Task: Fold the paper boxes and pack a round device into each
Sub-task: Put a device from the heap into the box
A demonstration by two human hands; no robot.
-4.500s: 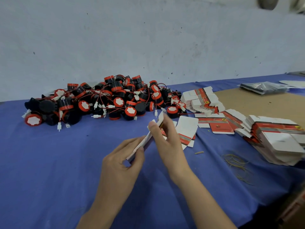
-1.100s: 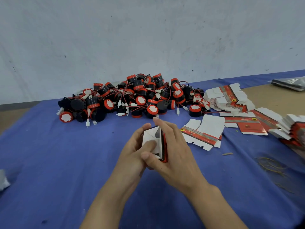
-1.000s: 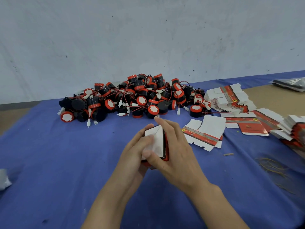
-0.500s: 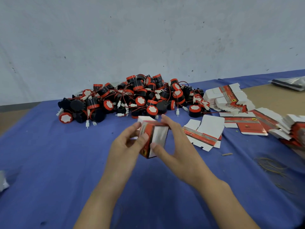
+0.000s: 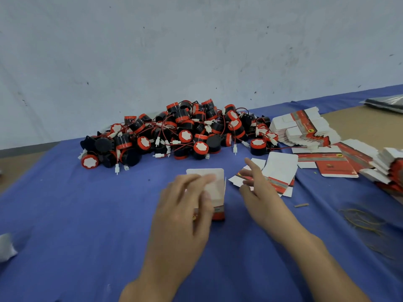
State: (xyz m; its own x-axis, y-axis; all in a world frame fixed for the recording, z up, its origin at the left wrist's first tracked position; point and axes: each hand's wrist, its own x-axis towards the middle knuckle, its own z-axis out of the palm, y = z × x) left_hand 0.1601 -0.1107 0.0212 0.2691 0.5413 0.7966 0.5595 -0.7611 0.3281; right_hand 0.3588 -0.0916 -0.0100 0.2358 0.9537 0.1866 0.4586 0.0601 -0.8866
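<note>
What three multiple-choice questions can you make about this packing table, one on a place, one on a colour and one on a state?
1. Where is the pile of round devices?
A. near left corner
B. far side, by the wall
C. near right corner

2. What colour is the cloth?
A. blue
B. green
C. yellow

3. How is the box in the left hand?
A. flat, unfolded
B. crushed
C. folded up, lid flap open

Answers: B, the pile lies along the cloth's back edge under the wall. A, the cloth is blue throughout. C, the box's sides stand and its white lid flap sticks up.
</note>
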